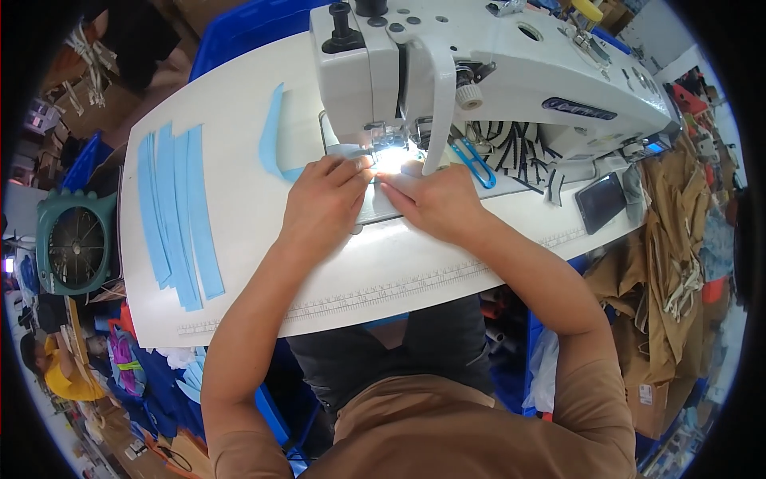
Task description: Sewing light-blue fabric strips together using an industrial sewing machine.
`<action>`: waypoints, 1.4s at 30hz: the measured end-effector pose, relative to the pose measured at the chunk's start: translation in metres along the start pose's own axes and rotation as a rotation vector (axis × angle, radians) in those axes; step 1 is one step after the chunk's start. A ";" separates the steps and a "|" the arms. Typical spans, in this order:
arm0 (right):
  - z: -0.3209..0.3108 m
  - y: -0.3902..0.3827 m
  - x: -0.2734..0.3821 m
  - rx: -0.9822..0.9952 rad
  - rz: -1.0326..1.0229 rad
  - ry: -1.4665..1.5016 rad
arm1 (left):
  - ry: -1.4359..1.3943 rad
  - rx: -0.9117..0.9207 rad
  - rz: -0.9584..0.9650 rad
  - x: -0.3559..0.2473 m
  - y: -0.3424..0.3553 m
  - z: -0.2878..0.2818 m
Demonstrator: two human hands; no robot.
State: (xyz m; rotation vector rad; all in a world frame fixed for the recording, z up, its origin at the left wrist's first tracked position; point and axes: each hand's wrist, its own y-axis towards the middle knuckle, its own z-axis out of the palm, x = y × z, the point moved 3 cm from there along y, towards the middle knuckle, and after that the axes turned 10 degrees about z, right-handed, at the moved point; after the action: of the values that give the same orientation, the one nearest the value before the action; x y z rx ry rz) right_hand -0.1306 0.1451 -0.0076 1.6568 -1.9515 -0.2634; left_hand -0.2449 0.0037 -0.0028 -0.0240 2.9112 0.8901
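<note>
A white sewing machine stands over the table, its lamp glaring at the needle. One light blue fabric strip curves across the tabletop and runs under my left hand. The fingers of that hand are bent and pressed together on the strip, just left of the presser foot. From the other side my right hand reaches in, thumb and fingers closed close to the needle. What its fingertips hold is lost in the glare and behind the hand.
Several light blue strips lie at the left of the white table. Blue-handled thread snips, dark-edged scraps and a phone are at the right. A green fan stands left; brown fabric is heaped right.
</note>
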 end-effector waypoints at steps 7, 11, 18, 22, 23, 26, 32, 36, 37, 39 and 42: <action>-0.003 0.002 0.004 0.025 0.009 0.003 | 0.103 0.020 0.004 -0.010 -0.002 -0.006; -0.002 0.000 0.000 0.059 0.023 -0.018 | 0.095 0.014 0.018 -0.011 0.001 -0.005; -0.003 0.001 0.003 0.040 0.019 -0.004 | 0.113 0.002 0.011 -0.009 0.001 -0.006; -0.003 0.000 0.003 0.019 0.010 0.007 | 0.120 0.022 -0.003 -0.007 0.001 -0.005; -0.003 0.000 0.003 0.008 0.002 0.019 | 0.118 0.020 -0.002 -0.007 0.002 -0.006; -0.003 0.000 0.002 0.017 0.007 0.000 | 0.093 0.025 -0.012 -0.008 0.003 -0.005; -0.002 0.000 0.003 0.028 0.012 -0.014 | 0.079 0.031 -0.018 -0.006 0.001 -0.005; -0.004 0.000 0.003 0.017 0.002 -0.015 | 0.073 0.038 -0.011 -0.005 0.001 -0.005; -0.004 0.001 0.003 0.026 0.004 -0.026 | 0.069 0.038 -0.017 -0.006 0.002 -0.005; -0.004 0.001 0.003 0.034 0.005 -0.037 | 0.066 0.039 -0.024 -0.007 0.002 -0.005; -0.003 0.000 0.002 0.052 0.015 -0.011 | 0.099 0.049 -0.025 -0.007 0.001 -0.004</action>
State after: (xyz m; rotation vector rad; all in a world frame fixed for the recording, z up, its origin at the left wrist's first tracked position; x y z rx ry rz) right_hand -0.1288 0.1439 -0.0048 1.6755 -1.9938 -0.2185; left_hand -0.2388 0.0027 0.0017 -0.1041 3.0156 0.8361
